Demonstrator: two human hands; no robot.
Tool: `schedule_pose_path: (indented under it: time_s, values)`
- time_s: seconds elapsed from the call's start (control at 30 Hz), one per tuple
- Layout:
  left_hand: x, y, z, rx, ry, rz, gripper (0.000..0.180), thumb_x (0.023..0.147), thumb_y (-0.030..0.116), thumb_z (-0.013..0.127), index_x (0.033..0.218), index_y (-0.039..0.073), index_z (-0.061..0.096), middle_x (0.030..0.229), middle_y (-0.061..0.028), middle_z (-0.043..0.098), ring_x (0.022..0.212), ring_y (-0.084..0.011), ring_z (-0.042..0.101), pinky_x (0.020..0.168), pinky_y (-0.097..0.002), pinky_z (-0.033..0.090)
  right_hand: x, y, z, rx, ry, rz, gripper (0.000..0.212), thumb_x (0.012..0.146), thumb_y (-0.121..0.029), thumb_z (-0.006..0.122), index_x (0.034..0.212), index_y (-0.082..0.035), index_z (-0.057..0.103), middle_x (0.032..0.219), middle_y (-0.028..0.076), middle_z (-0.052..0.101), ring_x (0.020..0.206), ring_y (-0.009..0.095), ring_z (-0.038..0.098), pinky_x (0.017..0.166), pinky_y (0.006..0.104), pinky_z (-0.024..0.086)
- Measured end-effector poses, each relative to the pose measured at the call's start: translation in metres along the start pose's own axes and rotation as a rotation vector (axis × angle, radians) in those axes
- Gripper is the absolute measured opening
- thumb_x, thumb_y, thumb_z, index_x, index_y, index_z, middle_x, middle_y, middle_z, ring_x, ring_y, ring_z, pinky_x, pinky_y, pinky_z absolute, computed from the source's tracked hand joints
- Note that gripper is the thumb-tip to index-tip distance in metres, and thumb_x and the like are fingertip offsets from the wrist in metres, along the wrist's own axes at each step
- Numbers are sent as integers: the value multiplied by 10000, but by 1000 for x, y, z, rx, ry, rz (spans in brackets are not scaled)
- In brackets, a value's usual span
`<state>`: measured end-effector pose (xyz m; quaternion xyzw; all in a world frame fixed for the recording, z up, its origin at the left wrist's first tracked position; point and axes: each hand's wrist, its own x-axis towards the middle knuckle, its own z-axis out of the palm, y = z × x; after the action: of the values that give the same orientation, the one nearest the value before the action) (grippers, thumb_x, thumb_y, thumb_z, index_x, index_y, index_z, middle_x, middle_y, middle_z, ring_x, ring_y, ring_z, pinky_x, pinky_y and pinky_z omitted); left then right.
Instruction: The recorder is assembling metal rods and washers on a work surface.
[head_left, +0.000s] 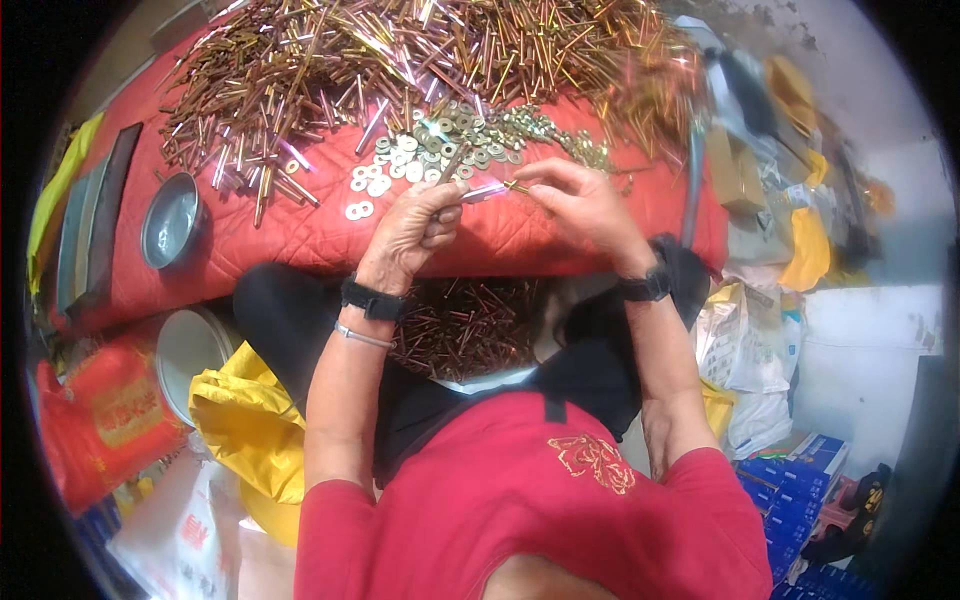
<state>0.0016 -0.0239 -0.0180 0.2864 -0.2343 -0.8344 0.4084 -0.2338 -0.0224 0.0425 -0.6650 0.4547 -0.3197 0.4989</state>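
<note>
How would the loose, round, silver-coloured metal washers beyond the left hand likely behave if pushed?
The washers look like rigid metal, so they probably won't bend. Most lie flat, so they seem apt to slide rather than roll. Some overlap, so pushing one would likely shift its neighbours.

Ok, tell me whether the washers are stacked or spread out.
Spread out: the washers lie scattered on the red cloth, many overlapping, with no neat stack showing.

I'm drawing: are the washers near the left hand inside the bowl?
No, those washers lie on the red cloth, right of the bowl.
</note>
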Motion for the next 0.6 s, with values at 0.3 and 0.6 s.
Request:
schedule_pose_path:
  time_s: [0.3, 0.6]
  values:
    - [-6, 2, 8, 274, -6, -45, 81, 871, 127, 623, 810, 102, 577, 597, 94, 419, 434, 4, 317, 368, -177, 208, -5, -12, -12, -66, -303, 68, 200, 882, -131, 601, 1060, -55, 650, 833, -40, 589, 721, 33, 484, 621, 205, 399]
    - [7, 1, 7, -358, -110, 189, 501, 973, 405, 457, 1146, -57, 539, 759, -48, 541, 566, -70, 433, 469, -187, 340, 4, 11, 22, 215, -23, 40, 142, 912, -119, 592, 1005, -21, 636, 803, -44, 585, 701, 18, 491, 595, 176, 391]
